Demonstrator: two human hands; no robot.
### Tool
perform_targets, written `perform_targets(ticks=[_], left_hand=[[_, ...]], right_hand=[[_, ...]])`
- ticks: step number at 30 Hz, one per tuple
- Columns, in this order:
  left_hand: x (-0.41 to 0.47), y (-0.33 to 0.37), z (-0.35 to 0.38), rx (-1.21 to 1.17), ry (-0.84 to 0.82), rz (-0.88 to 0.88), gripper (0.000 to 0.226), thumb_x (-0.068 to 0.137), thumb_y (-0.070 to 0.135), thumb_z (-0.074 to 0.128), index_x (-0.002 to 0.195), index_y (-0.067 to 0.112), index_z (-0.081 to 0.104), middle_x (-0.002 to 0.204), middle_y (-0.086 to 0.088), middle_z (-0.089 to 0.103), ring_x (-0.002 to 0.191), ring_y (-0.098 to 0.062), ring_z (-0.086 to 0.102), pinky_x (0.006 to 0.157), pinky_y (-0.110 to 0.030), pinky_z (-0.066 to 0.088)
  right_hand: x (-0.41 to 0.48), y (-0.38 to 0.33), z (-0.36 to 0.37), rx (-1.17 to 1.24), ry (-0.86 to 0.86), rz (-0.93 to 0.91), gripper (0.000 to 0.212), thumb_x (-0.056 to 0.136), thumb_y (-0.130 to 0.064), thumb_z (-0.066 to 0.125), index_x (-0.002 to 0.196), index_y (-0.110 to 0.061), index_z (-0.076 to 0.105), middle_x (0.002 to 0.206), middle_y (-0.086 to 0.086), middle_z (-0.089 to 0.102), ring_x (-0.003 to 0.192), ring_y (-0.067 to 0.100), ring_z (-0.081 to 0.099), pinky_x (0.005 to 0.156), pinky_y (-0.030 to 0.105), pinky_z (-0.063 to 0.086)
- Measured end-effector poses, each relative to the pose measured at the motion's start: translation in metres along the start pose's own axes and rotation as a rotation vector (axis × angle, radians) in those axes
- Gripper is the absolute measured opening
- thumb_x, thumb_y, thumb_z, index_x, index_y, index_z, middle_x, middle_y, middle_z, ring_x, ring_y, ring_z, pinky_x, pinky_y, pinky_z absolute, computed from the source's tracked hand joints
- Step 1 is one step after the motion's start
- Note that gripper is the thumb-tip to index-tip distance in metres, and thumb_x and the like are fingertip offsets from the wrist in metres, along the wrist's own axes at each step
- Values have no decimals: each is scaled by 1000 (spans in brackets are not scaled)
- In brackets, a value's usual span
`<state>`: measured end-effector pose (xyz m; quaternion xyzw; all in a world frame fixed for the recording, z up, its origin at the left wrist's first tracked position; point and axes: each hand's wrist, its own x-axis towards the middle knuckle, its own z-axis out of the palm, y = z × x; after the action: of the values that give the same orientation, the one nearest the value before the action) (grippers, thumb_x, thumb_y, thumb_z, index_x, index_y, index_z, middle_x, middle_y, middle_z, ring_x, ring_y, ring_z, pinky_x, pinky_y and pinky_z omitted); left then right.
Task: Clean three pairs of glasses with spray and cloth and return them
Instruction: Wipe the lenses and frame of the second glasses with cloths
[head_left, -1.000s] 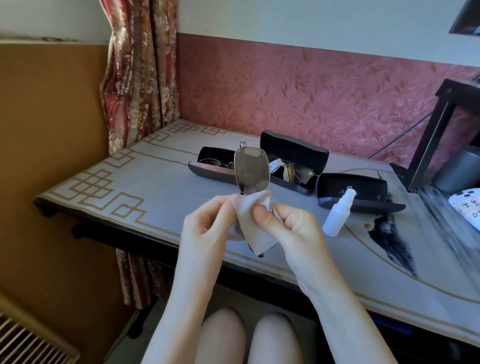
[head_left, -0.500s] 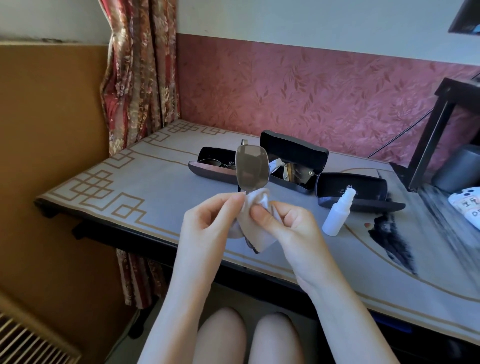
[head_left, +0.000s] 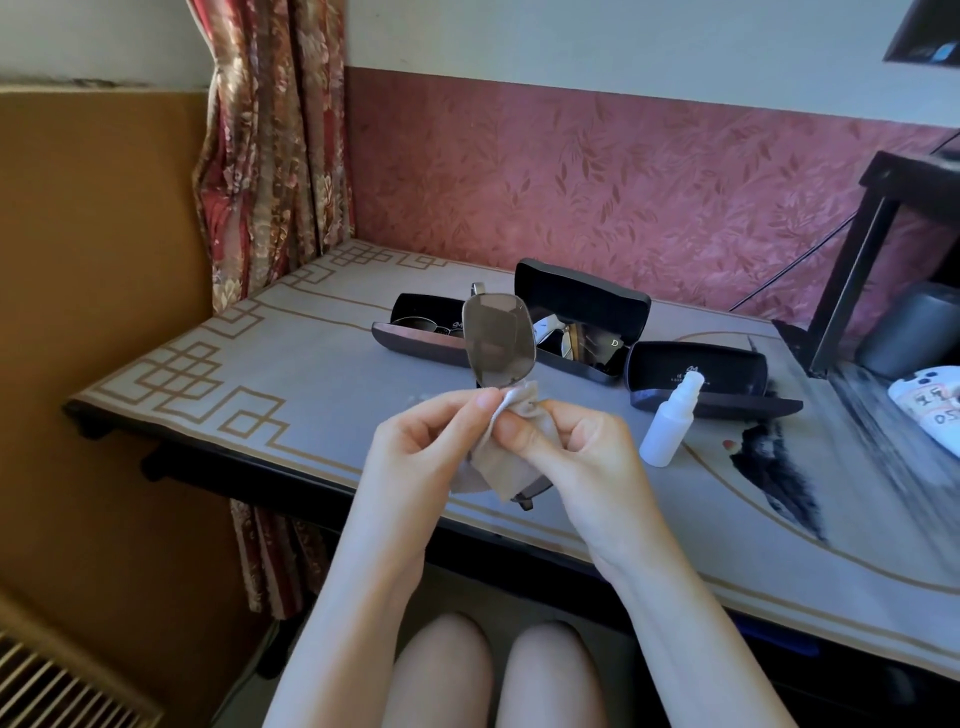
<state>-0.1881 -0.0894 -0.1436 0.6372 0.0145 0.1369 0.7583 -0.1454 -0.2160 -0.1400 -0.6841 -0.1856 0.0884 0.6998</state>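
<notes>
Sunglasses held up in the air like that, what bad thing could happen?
They could slip: the sunglasses are pinched only at the lower end, with the cloth, by the left hand and right hand, near the table's front edge, so they might fall to the floor. Also, the right hand is close to the upright spray bottle; a wide move might knock it over.

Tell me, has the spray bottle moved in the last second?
No. The spray bottle stands on the same spot, its cap overlapping the front of the right-hand glasses case exactly as before.
</notes>
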Motion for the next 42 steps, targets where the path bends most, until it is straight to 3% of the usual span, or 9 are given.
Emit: perform_targets(ticks=[6, 9, 15, 20, 24, 29, 32, 39, 42], left_hand=[[0, 1, 2, -68, 48, 2, 30, 77, 30, 62, 97, 14, 77, 97, -5, 75, 93, -15, 70, 73, -17, 53], [-1, 2, 4, -61, 30, 20, 25, 84, 25, 60, 99, 13, 77, 93, -6, 76, 91, -16, 71, 74, -18, 55], [-3, 2, 7, -15, 37, 13, 25, 87, 27, 59, 97, 13, 77, 89, -3, 76, 88, -14, 71, 75, -20, 53], [-6, 1, 7, -54, 40, -8, 24, 85, 28, 60, 95, 13, 78, 88, -3, 77, 84, -10, 70, 70, -17, 52], [-6, 0, 7, -54, 40, -8, 28, 82, 30, 61, 97, 13, 77, 93, -2, 77, 95, -14, 71, 85, -25, 55], [-7, 4, 7, -10, 47, 48, 27, 80, 29, 61, 92, 12, 78, 83, 0, 77, 79, -5, 69, 67, -12, 49], [-6, 4, 7, 26, 49, 69, 23, 83, 27, 62, 90, 13, 78, 83, -3, 77, 80, -9, 68, 66, -14, 52], [-9, 3, 5, 1, 72, 72, 22, 80, 29, 62, 91, 17, 78, 83, 2, 76, 79, -4, 68, 69, -13, 50], [-9, 2, 7, -52, 66, 45, 22, 79, 26, 64, 93, 16, 77, 89, 2, 77, 88, -6, 70, 75, -16, 52]], right_hand=[[-2, 0, -2, 50, -23, 28, 35, 89, -35, 59, 91, -4, 74, 78, 15, 69, 74, 13, 60, 68, 16, 46], [-4, -1, 0, 29, 13, 12, 32, 83, -34, 63, 93, -6, 75, 89, 17, 73, 79, 12, 63, 72, 14, 48], [-6, -2, 1, 64, 44, 59, 31, 69, -30, 71, 86, -4, 74, 69, 5, 70, 61, 7, 60, 55, 14, 45], [-9, -1, -2, 59, -21, 69, 27, 75, -27, 70, 90, -5, 76, 82, 17, 73, 72, 14, 64, 62, 21, 49], [-9, 1, -3, 108, -53, 66, 16, 82, -16, 67, 88, -5, 76, 75, 3, 73, 70, 8, 65, 62, 14, 48], [-7, 0, -2, 85, 49, 77, 28, 63, -29, 75, 84, -10, 76, 72, 6, 73, 64, 9, 63, 59, 15, 47], [-7, -2, -1, 4, 107, 33, 34, 59, -36, 77, 79, -9, 74, 69, 10, 72, 62, 11, 63, 58, 20, 47], [-9, -3, -3, -128, 87, -68, 43, 79, -47, 62, 77, -6, 72, 73, 26, 61, 64, 16, 50, 60, 25, 38], [-9, -1, -4, -110, 61, -57, 51, 87, -49, 60, 82, 1, 69, 73, 30, 55, 70, 18, 46, 67, 30, 34]])
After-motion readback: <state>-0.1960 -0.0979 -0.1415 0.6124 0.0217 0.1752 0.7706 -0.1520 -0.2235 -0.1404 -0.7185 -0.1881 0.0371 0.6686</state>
